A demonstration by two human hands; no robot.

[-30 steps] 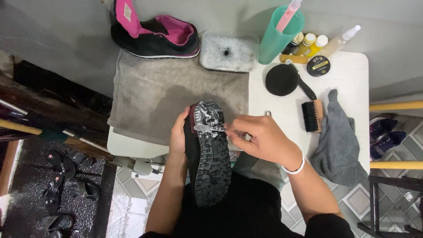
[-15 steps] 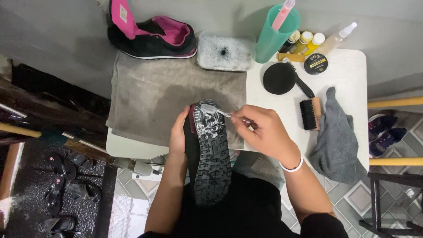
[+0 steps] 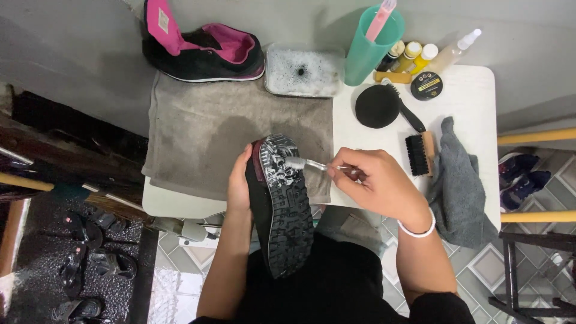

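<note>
Two hands busy, left hand [image 3: 240,186] gripping upturned shoe [image 3: 281,207], right hand [image 3: 375,183] clamped on small brush [image 3: 309,164], suds-filled tray [image 3: 303,70] behind.

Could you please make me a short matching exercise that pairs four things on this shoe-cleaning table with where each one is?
Things:
1. Black shoe with pink lining
2. Teal plastic cup
3. Crumpled grey cloth
4. Small clear-handled brush

Places:
A. On the table's right edge
B. In the right hand, on the upturned sole
C. At the far edge of the grey towel
D. Beside the soapy tray

Pairs: 1-C, 2-D, 3-A, 4-B
</note>
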